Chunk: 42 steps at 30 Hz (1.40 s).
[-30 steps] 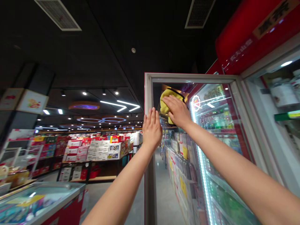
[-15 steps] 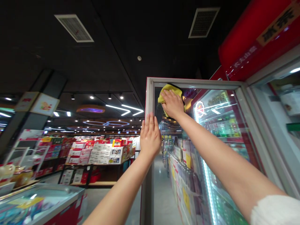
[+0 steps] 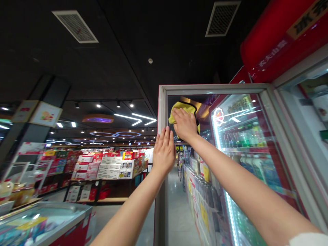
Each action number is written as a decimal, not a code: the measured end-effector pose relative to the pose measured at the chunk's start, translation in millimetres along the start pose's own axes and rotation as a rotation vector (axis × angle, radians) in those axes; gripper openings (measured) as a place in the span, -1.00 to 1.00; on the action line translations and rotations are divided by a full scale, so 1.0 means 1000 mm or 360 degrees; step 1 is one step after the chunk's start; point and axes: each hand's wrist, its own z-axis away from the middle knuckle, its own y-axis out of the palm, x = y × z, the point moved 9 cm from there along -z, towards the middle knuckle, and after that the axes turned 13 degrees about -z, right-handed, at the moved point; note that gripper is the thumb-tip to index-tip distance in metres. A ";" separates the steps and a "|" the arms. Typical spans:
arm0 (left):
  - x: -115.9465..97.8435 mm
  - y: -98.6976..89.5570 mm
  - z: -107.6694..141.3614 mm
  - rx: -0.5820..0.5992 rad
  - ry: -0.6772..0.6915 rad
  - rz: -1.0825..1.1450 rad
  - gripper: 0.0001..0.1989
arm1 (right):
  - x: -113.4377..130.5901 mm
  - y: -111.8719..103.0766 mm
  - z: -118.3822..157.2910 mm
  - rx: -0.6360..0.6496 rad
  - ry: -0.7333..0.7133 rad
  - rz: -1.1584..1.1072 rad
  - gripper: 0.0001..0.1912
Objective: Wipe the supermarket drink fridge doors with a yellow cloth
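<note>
A glass fridge door (image 3: 215, 87) with a pale frame stands swung open before me. My left hand (image 3: 164, 150) lies flat along the frame's left upright, fingers stretched upward and close together, holding nothing. Near the pane's upper left corner, my right hand (image 3: 183, 123) presses a yellow cleaning cloth (image 3: 188, 107) with dark edging against the glass. The palm and fingers cover part of the cloth, so the grip beneath is hidden.
The red-topped fridge (image 3: 271, 44) rises at the right. Lit drink shelves and bottles show in and through the pane. A chest freezer (image 3: 83, 213) stands at lower left, with stacked gift boxes (image 3: 110, 168) on a display table behind it.
My right hand has slid the cloth down and slightly left on the glass. My left hand stays on the frame. The view has shifted slightly.
</note>
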 end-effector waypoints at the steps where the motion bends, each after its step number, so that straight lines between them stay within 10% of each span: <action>1: 0.000 0.003 0.001 -0.0003 0.0003 0.0010 -0.29 | 0.004 0.006 0.001 0.0046 -0.0072 -0.0005 -0.40; 11: 0.000 0.023 0.006 0.0009 0.0012 -0.0015 -0.41 | -0.036 0.004 0.007 -0.0043 0.0136 0.0111 -0.38; 17: -0.002 0.029 0.003 0.0021 0.0005 -0.0029 -0.39 | -0.039 0.013 0.016 0.0190 -0.0142 0.0115 -0.38; 22: -0.004 0.029 0.004 0.0043 0.0024 -0.0035 -0.41 | -0.075 -0.010 0.022 -0.0053 0.0198 0.0111 -0.37; 28: -0.010 0.025 0.004 0.0027 -0.0031 -0.0028 -0.41 | -0.047 0.008 0.054 0.0095 -0.0067 0.0101 -0.37; 37: -0.028 0.023 0.008 0.0048 -0.0024 -0.0060 -0.39 | -0.101 -0.026 0.060 -0.0146 0.0323 0.0166 -0.38; 42: -0.056 0.030 -0.022 0.0108 0.0123 0.0037 -0.41 | -0.098 -0.026 0.058 0.0070 0.0076 0.0175 -0.37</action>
